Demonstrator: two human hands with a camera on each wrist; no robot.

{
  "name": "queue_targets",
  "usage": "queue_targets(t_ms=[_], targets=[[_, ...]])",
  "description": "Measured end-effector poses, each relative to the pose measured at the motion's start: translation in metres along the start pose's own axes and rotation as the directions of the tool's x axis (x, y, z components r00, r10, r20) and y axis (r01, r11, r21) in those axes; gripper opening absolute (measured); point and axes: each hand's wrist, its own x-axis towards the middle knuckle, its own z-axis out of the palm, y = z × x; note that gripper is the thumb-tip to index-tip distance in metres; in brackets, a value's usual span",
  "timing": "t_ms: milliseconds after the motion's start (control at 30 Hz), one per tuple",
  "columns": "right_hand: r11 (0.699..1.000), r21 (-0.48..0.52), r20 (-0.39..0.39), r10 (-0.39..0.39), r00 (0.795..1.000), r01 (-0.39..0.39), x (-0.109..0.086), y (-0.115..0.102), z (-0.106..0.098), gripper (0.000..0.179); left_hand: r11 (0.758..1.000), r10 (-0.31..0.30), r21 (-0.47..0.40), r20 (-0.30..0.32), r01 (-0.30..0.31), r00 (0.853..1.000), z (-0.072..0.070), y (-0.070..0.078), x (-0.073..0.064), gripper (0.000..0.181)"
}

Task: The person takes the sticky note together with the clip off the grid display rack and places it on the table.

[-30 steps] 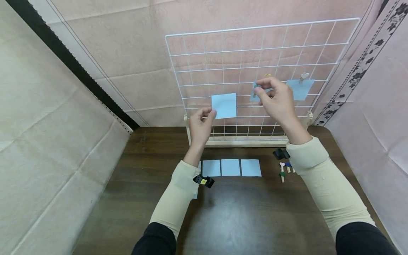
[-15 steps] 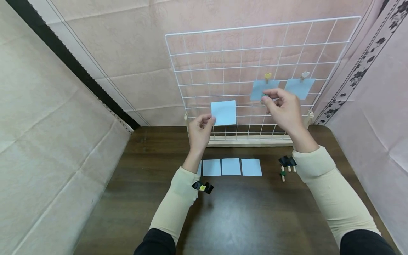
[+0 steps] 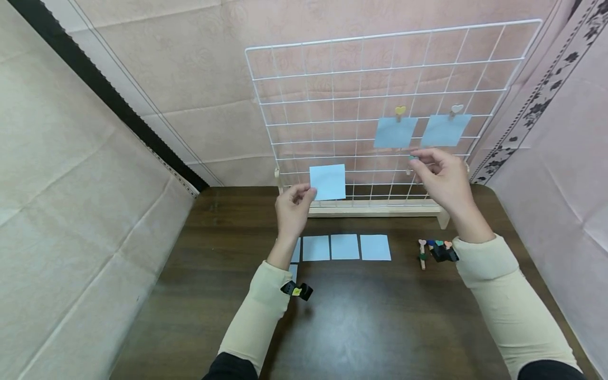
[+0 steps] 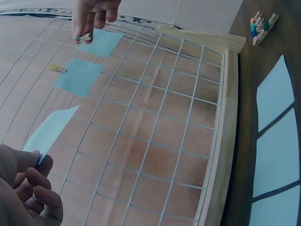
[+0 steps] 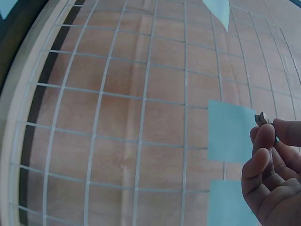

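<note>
My left hand (image 3: 292,211) pinches a light blue paper square (image 3: 328,182) by its lower left edge, in front of the lower left of a white wire grid (image 3: 361,96). In the left wrist view that paper (image 4: 49,129) bends slightly. With thumb and fingertips my right hand (image 3: 444,179) holds a small clothespin (image 5: 263,118), green-tipped in the left wrist view. It is below two blue squares hanging on the grid: one (image 3: 395,132) under a yellow heart clothespin (image 3: 400,111), the other (image 3: 445,130) under a white heart clothespin (image 3: 457,108).
The grid stands in a pale wooden base (image 3: 370,211) at the table's back. Before it lies a row of blue squares (image 3: 344,247), partly behind my left arm. Several heart-topped clothespins (image 3: 423,253) lie on the right. Fabric walls (image 3: 142,158) surround the table.
My right hand has moved down and right, away from the yellow-clipped square, with the clothespin. The left hand has lowered its paper and shifted slightly left.
</note>
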Motion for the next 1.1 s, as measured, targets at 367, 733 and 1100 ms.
queue_targets(t_ms=[367, 733, 1100], targets=[[0.998, 0.032, 0.021, 0.055, 0.998, -0.056, -0.023, 0.041, -0.006, 0.033, 0.998, -0.056, 0.017, 0.001, 0.056, 0.998, -0.009, -0.017, -0.014, 0.017], [0.992, 0.009, 0.037, 0.124, 0.992, -0.125, -0.045, 0.069, -0.010, 0.035, 0.997, -0.082, 0.018, 0.010, 0.082, 0.997, -0.017, -0.035, -0.034, 0.015], [0.976, 0.027, 0.121, 0.213, 0.970, -0.217, -0.073, 0.101, -0.012, 0.035, 0.983, -0.181, 0.019, 0.009, 0.181, 0.983, -0.026, -0.059, -0.063, 0.014]])
